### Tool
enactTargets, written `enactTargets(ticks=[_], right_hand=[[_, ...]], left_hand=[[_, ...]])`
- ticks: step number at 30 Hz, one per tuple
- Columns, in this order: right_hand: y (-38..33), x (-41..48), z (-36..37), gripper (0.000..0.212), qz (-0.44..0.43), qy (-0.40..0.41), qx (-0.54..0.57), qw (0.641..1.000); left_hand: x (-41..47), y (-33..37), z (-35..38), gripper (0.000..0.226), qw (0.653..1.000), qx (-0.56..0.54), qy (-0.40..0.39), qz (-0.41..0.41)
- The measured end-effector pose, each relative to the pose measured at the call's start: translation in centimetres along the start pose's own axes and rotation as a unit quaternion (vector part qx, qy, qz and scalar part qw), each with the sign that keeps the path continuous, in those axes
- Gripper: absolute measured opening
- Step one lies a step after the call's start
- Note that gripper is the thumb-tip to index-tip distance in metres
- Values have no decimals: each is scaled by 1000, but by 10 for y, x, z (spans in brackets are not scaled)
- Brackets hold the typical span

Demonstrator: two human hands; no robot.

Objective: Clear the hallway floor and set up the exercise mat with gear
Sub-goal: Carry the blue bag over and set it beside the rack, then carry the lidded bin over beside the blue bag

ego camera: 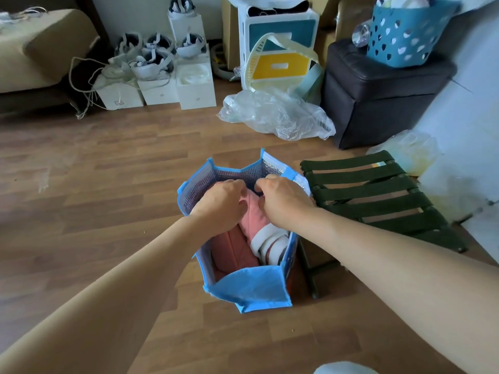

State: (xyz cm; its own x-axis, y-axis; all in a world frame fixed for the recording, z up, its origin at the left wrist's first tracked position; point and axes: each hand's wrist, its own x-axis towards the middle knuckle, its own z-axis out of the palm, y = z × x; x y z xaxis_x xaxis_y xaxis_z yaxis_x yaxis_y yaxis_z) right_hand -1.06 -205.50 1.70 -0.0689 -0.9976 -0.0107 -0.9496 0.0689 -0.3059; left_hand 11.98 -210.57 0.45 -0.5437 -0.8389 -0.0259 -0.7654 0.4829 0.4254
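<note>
Left grip and right grip were both curled side by side onto the upper end of the pink bundle, which stood on end inside the open blue bag on the floor, directly beneath both, so a lift would likely run straight up its length.

Blue bag w/ mesh-pattern lining – pink cloth inside – dark-green strapped stool.

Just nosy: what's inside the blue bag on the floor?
Pink fabric and a white-striped item show inside the blue bag. The left hand and right hand cover more; anything underneath is hidden.
</note>
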Motion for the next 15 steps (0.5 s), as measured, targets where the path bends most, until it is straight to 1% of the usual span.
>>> enactTargets(ticks=[1,4,8,10,13,15], right_hand=[[-2,-1,-20,22,8,7,10,1000],[-8,-10,-74,13,35,20,30,999],[-13,-29,-153,19,94,-5,26,995],[-16,-40,-193,15,111,-10,20,994],[-23,-58,-258,13,137,3,22,990],[-30,-73,-303,19,148,19,25,989]], left_hand=[[2,12,-15,16,1000,-5,12,2],[2,48,-55,16,999,-21,21,26],[-3,103,-120,20,999,-26,1,36],[-6,130,-154,18,999,-42,-11,32],[-12,174,-209,19,997,-54,-31,40],[-21,203,-245,18,996,-65,-34,54]])
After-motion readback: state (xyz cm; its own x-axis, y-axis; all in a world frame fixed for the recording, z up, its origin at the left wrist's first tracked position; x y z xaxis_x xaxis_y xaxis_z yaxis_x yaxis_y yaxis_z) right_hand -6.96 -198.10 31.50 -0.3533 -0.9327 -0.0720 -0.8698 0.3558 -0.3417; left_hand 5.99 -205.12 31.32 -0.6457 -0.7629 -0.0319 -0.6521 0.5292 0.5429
